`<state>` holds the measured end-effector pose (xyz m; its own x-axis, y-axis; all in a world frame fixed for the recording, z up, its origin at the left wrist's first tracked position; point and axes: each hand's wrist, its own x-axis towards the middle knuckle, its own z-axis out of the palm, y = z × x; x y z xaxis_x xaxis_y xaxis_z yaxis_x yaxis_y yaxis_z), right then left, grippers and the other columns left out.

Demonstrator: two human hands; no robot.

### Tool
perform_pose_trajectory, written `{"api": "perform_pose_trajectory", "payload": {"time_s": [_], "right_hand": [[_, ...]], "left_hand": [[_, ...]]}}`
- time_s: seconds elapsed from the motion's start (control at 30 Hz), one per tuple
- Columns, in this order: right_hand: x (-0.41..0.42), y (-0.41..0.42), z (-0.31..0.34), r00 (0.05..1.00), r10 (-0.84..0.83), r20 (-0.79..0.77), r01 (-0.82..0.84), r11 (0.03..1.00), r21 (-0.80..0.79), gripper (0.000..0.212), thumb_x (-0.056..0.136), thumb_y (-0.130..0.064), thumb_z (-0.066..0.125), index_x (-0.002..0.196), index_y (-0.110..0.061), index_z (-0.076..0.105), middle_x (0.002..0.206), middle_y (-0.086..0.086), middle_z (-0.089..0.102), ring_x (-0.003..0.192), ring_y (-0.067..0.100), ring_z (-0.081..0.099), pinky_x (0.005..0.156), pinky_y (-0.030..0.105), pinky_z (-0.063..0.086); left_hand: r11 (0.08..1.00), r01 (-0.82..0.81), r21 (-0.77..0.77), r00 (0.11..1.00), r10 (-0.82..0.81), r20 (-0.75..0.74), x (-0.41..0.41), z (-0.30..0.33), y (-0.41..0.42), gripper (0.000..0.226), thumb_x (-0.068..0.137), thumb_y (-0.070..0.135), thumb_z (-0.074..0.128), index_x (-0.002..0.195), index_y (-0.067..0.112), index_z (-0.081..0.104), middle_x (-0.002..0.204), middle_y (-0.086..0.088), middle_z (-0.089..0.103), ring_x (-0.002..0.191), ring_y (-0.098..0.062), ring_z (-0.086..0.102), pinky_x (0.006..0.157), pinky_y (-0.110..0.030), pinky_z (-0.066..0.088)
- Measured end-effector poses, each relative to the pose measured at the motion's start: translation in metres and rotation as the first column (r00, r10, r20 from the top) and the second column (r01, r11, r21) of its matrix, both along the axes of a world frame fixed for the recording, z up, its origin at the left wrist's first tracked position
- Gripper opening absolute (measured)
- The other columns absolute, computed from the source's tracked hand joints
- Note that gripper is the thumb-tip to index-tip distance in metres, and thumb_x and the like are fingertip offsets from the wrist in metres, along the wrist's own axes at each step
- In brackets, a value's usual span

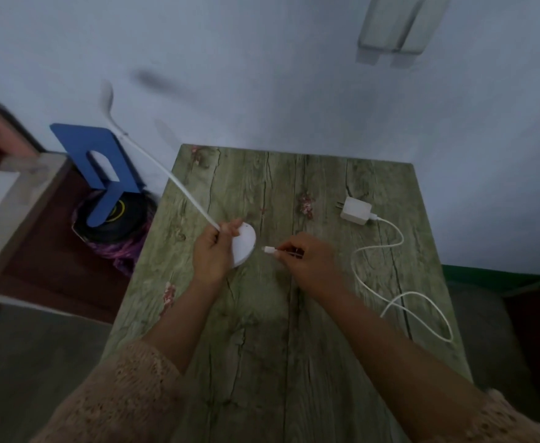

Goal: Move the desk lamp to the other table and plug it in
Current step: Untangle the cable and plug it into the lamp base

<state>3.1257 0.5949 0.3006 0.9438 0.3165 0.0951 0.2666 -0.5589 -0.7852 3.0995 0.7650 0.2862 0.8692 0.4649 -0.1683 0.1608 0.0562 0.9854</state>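
The white desk lamp (245, 245) is tipped over on the green wood-grain table (294, 330), its round base on edge and its thin stem slanting up and left past the table's edge. My left hand (212, 251) grips the stem where it meets the base. My right hand (307, 260) pinches the small plug end of the white cable (371, 282), a short gap to the right of the base. The cable loops across the table's right side to a white wall adapter (356, 210) lying flat near the back.
A blue metal bookend (100, 167) stands on a dark round object left of the table, by a purple cloth. A second, pale table (16, 199) with paper and glasses is at the far left. A wall fixture (399, 25) hangs above.
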Motion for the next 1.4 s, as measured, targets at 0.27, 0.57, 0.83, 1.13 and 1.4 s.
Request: {"api": "perform_pose_trajectory", "payload": {"time_s": [0.27, 0.57, 0.83, 1.13, 1.4], "right_hand": [[-0.002, 0.018, 0.016, 0.994, 0.058, 0.092, -0.058, 0.998, 0.002, 0.007, 0.08, -0.018, 0.071, 0.084, -0.013, 0.074, 0.075, 0.005, 0.069, 0.067, 0.01, 0.055, 0.066, 0.032, 0.048], [0.0, 0.023, 0.025, 0.993, 0.093, 0.074, -0.086, 0.991, -0.098, 0.012, 0.082, -0.02, 0.068, 0.085, -0.011, 0.075, 0.078, 0.01, 0.069, 0.071, 0.021, 0.059, 0.068, 0.039, 0.051], [-0.001, 0.02, 0.029, 0.993, 0.096, 0.074, -0.087, 0.99, -0.113, 0.009, 0.081, -0.02, 0.069, 0.081, -0.013, 0.075, 0.074, 0.008, 0.068, 0.068, 0.016, 0.055, 0.065, 0.032, 0.045], [0.001, 0.022, 0.035, 0.993, 0.108, 0.04, -0.102, 0.984, -0.144, 0.02, 0.082, -0.03, 0.07, 0.078, -0.011, 0.075, 0.072, 0.007, 0.069, 0.067, 0.017, 0.057, 0.065, 0.031, 0.045], [0.002, 0.024, 0.038, 0.988, 0.151, 0.031, -0.141, 0.965, -0.22, 0.014, 0.083, -0.023, 0.066, 0.081, -0.012, 0.074, 0.078, 0.007, 0.069, 0.07, 0.016, 0.056, 0.068, 0.033, 0.047]], "left_hand": [[0.995, 0.011, -0.097, 0.998, -0.005, 0.063, 0.001, -0.004, 0.013, 0.034, 0.099, 0.018, 0.037, 0.09, -0.006, 0.06, 0.11, -0.01, 0.067, 0.092, 0.005, 0.065, 0.077, -0.006, 0.048], [0.987, 0.05, -0.155, 0.996, -0.038, 0.08, -0.001, 0.001, 0.008, 0.034, 0.099, 0.015, 0.035, 0.076, 0.005, 0.058, 0.116, -0.013, 0.063, 0.11, -0.023, 0.06, 0.098, -0.031, 0.043], [0.989, 0.057, -0.135, 0.996, -0.047, 0.073, 0.001, -0.004, 0.013, 0.038, 0.099, 0.017, 0.035, 0.095, -0.011, 0.061, 0.114, -0.012, 0.065, 0.106, -0.017, 0.062, 0.092, -0.019, 0.048], [0.988, 0.081, -0.135, 0.994, -0.07, 0.087, -0.001, -0.002, 0.014, 0.036, 0.099, 0.015, 0.035, 0.082, -0.003, 0.061, 0.113, -0.012, 0.065, 0.106, -0.018, 0.062, 0.087, -0.014, 0.05], [0.981, 0.109, -0.162, 0.99, -0.092, 0.108, -0.001, -0.003, 0.015, 0.037, 0.099, 0.015, 0.036, 0.07, 0.013, 0.059, 0.113, -0.015, 0.065, 0.108, -0.022, 0.061, 0.089, -0.023, 0.046]]}}
